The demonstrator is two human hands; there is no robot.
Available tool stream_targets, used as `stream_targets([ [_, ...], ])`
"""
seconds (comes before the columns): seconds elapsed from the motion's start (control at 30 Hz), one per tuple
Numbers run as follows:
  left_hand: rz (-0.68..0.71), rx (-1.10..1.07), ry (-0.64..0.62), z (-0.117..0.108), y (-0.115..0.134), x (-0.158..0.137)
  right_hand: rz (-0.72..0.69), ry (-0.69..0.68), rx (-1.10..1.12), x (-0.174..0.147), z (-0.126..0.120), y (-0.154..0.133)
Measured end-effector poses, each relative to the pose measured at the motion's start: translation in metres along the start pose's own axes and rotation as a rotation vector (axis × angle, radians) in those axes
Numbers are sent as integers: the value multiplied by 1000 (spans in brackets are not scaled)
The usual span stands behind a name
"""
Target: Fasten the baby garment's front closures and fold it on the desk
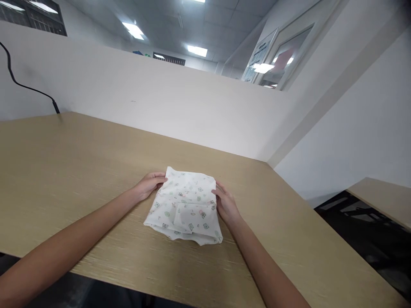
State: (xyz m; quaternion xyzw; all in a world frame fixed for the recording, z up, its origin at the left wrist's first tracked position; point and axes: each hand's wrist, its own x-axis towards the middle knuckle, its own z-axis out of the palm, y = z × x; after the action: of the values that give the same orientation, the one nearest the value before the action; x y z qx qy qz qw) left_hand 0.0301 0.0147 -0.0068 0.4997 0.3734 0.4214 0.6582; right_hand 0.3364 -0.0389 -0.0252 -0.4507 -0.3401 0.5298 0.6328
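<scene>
A white cloth garment [189, 205] with a small green, grey and pink print lies folded on the table in front of me. What looks like a patch pocket or folded flap shows on its lower right part. My left hand [150, 184] pinches its upper left edge, the thumb on top and the fingers partly behind the fabric. At the upper right edge, my right hand [225, 201] grips the cloth the same way, thumb on top and some fingertips hidden. The near edge of the cloth is uneven and lies loosely on the wood.
The light wooden table [96, 149] reaches back to a low white partition [180, 107]. A black cable [28, 87] hangs down at the far left. To the right stand a white wall [353, 119] and another wooden surface [385, 199].
</scene>
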Motion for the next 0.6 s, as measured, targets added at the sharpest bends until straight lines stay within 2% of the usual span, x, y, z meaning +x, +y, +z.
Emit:
stream_targets([
  [0.1,115,-71,5,-1,7,-2,-45,-62,61,-3,0,-9],
  [0.2,185,-193,-148,-5,20,-9,-101,-208,61,-9,-8,-23],
  [0.3,183,-244,-316,-12,31,-16,-39,-435,-13,-14,-21,-32],
  [0.37,175,-212,-346,-16,33,-17,-13,-519,-74,-15,-27,-33],
  [0.47,190,-34,-297,-20,26,-12,-55,-460,-147,-12,-28,-31],
  [0.6,299,547,-290,-16,11,-11,-131,-354,-342,-10,-24,-30],
])
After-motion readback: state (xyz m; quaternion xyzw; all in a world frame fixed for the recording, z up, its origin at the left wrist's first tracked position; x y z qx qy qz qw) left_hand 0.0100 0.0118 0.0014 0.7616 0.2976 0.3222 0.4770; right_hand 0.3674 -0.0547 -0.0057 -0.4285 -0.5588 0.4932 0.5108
